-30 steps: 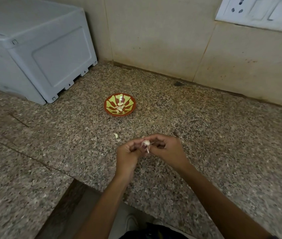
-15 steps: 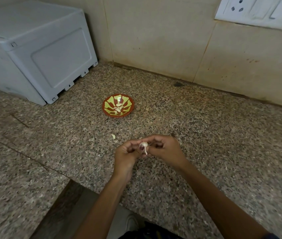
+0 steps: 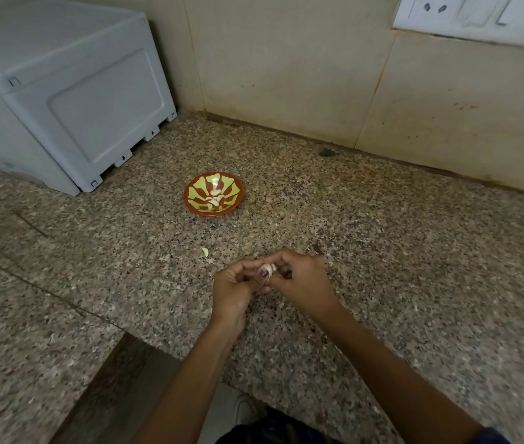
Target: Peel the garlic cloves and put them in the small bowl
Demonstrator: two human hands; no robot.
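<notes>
A small pale garlic clove [image 3: 268, 269] with loose skin sits between the fingertips of both hands above the granite counter. My left hand [image 3: 235, 291] pinches it from the left, thumb on top. My right hand [image 3: 302, 280] pinches it from the right with curled fingers. Farther back stands the small red bowl [image 3: 194, 204] with a yellow-green pattern; several peeled cloves [image 3: 214, 200] lie inside it. A scrap of garlic or skin [image 3: 205, 251] lies on the counter between the bowl and my hands.
A grey plastic appliance [image 3: 62, 100] stands at the back left corner. Tiled wall runs along the back, with a white switch plate [image 3: 478, 17] at the upper right. The counter's front edge [image 3: 145, 342] steps inward at the lower left.
Both hands stay together on the clove with only small finger shifts. The dangling strip of skin seen earlier no longer hangs below the clove.
</notes>
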